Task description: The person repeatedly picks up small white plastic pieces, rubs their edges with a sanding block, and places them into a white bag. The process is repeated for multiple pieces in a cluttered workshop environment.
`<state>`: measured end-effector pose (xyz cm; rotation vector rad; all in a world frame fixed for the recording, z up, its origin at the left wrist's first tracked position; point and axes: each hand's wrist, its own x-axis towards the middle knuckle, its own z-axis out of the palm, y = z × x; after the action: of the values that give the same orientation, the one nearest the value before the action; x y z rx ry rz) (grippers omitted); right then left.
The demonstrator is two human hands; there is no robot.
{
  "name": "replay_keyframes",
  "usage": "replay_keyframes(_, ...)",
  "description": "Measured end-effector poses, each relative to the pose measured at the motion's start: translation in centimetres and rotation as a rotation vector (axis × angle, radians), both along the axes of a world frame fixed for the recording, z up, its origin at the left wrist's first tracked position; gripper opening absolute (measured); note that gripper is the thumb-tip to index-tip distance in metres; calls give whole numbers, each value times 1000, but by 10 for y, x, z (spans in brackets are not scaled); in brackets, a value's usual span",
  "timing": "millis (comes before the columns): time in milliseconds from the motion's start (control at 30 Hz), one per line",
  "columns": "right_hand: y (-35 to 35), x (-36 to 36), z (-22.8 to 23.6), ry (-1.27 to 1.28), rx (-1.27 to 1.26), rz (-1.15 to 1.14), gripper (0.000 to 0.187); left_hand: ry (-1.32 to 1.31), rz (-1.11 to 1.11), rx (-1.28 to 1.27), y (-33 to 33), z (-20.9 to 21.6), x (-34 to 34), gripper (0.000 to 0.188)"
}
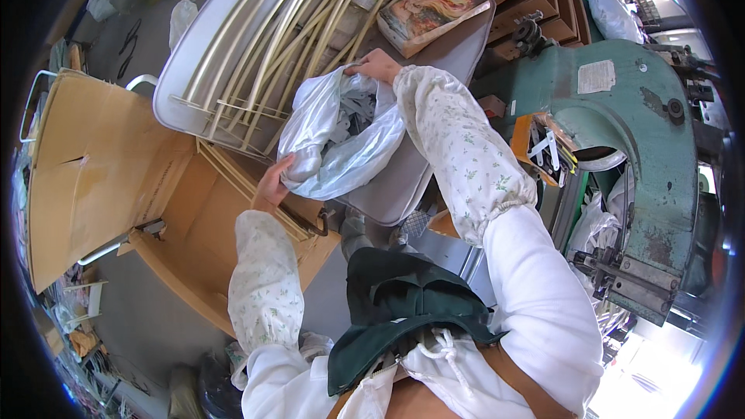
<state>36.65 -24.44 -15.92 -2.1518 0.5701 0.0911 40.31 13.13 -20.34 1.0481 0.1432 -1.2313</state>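
Workshop: green machine point(660, 155) on right, grey tabletop point(392, 192) in middle. And here, white plastic bag point(365, 167) sits on tabletop's near end, mouth open, grey pieces point(354, 115) showing inside. Right hand point(378, 67) at bag's far rim, grip clamped on plastic. Left hand point(270, 186) at bag's near left side, can't tell whether grip is closed. Pale curved rods point(273, 40) beyond; open cardboard box point(101, 178) at left.

Bag point(372, 164) on table point(400, 195), what seem small parts point(355, 115) inside, rods point(268, 50) beyond, carton point(209, 229) left, machine point(660, 159) right
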Motion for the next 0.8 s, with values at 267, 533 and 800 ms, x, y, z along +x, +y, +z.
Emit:
replay_keyframes(267,126,-88,77,-664,-439,561,15,-1620,-130,815,-45,56,-27,50)
replay_keyframes(533,148,-116,41,-249,-353,123,27,11,392,-202,-72,17,25,29)
replay_keyframes(800,224,-58,-18,-109,-722,87,31,-93,264,-5,-43,61,31,29)
